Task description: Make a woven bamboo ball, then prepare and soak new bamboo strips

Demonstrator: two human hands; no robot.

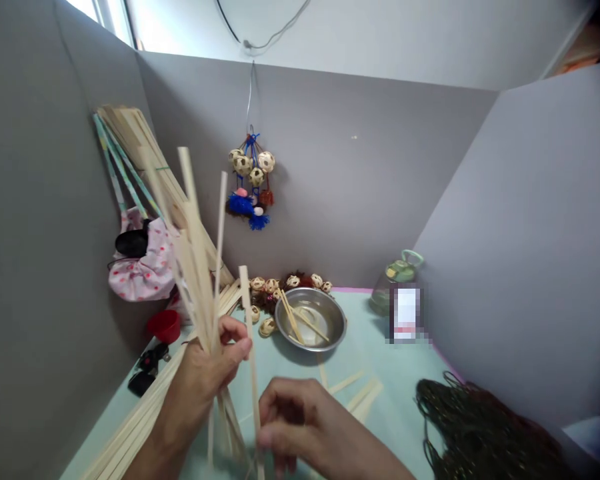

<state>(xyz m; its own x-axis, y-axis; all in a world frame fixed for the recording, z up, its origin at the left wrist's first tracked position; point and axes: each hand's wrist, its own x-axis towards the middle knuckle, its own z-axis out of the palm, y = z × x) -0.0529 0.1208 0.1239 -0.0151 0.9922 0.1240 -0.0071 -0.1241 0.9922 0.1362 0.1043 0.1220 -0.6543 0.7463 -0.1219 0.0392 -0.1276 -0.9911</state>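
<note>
My left hand [213,360] is closed round an upright, fanned bundle of thin pale bamboo strips [197,267]. One single strip [253,380] stands apart on the right of that bundle. Its middle touches the tips of my left thumb and finger. Lower down, my right hand [303,423] pinches this same strip between thumb and forefinger. Under my left forearm lies a pile of long strips [135,423] on the pale green tabletop. Beyond both hands, a metal bowl [337,327] holds liquid and several short strips.
A clear jug with a green lid [401,271] stands at the back right. Dark cord [480,433] is heaped at the right. Woven balls with tassels [253,173] hang on the back wall. A red cup [165,325] and more strips [130,133] are at the left.
</note>
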